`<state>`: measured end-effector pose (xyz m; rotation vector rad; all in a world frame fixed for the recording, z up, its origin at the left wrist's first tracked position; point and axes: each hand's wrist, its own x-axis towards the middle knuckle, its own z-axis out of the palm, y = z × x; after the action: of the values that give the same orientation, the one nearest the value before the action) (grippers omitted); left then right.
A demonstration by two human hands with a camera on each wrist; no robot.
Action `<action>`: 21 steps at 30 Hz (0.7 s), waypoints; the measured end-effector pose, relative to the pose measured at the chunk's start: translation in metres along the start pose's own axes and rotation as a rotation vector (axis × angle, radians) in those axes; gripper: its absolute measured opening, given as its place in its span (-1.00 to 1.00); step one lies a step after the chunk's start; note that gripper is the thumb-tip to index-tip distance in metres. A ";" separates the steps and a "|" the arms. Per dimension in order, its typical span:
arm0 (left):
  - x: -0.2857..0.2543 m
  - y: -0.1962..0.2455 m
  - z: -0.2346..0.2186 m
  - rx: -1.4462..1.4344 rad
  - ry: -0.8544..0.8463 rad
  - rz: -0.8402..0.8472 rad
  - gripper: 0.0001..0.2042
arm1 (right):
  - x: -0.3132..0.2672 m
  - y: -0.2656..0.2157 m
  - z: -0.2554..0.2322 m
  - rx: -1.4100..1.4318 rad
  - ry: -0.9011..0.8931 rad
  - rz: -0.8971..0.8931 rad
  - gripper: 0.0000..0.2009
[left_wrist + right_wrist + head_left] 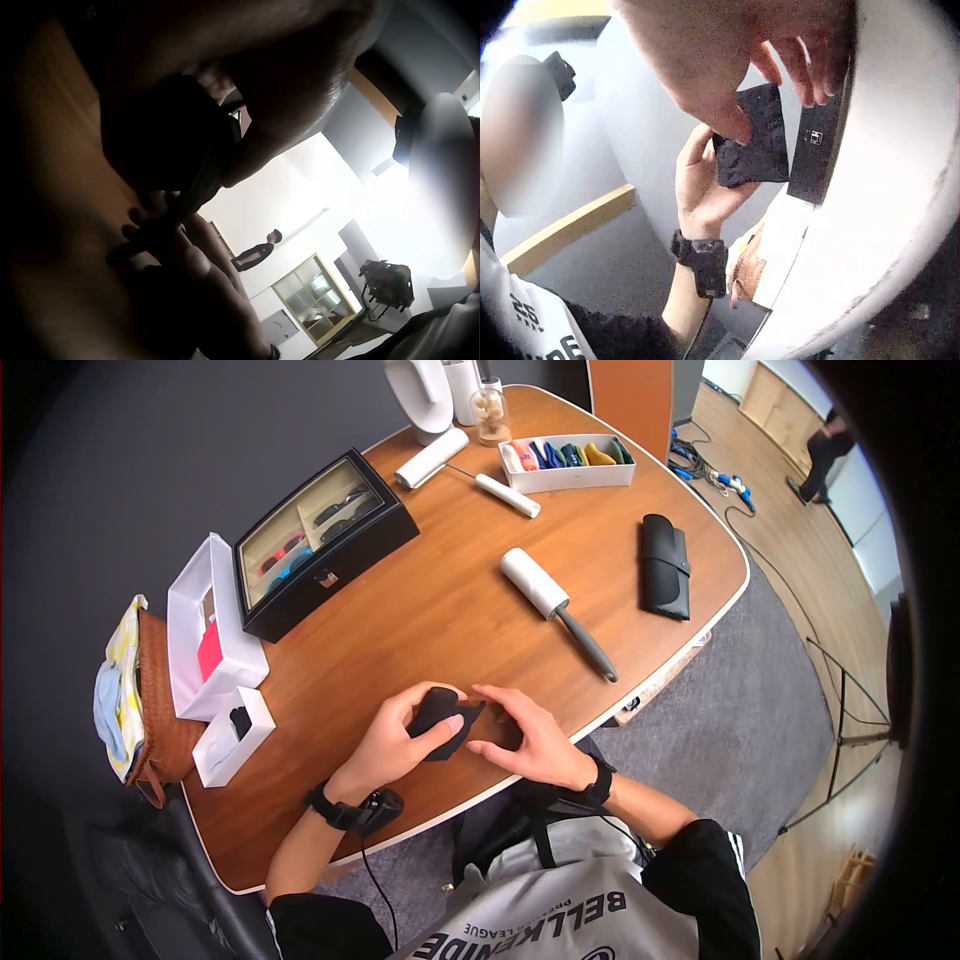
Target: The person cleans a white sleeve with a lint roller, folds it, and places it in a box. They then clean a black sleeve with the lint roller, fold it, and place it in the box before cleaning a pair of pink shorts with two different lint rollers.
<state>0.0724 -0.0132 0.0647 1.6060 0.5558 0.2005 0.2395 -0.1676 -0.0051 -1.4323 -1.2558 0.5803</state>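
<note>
Lettered shirt sits closest to the head cam, w/ our forearms reaching past it to the table's near edge. Just above that edge we hold a black cloth, prob. b/c it's easiest to handle close to the body. Our L hand grips it: thumb laid across the face, fingers round the back, which looks meant to keep the folded piece from slipping or falling slack. Our R hand holds nothing we can make out; thumb & fingers stand apart by the cloth's free side, within easy reach of it. Whether a fingertip touches, we can't tell; L wrist view's too dark to help.

Lint roller w/ grey handle lies beyond our R hand, handle angled toward us, maybe so it's quick to grab. Black pouch is off to the right, flap closed. On the left, a small white box w/ sth. black inside stands beside a bigger white bin, next to the brown basket; small containers like these presumably keep soft stuff sorted. Behind, a lidded display case keeps sunglasses visible thru its top, & a long white tray has coloured cloths lined up in a row, prob. for easy picking.
</note>
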 end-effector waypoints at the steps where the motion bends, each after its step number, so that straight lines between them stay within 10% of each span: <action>1: 0.000 -0.002 0.003 -0.042 -0.021 0.002 -0.71 | 0.000 0.004 -0.001 -0.003 -0.001 0.005 -0.45; 4: 0.000 -0.005 0.001 -0.061 -0.045 -0.016 -0.73 | 0.002 0.018 0.005 0.181 -0.083 0.040 -0.81; 21: -0.031 -0.045 -0.033 -0.320 -0.063 -0.309 -0.57 | 0.002 0.035 -0.006 0.822 0.115 0.330 -0.94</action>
<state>0.0206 0.0025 0.0305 1.1956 0.6782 0.0052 0.2584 -0.1623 -0.0347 -0.9421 -0.5605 1.0701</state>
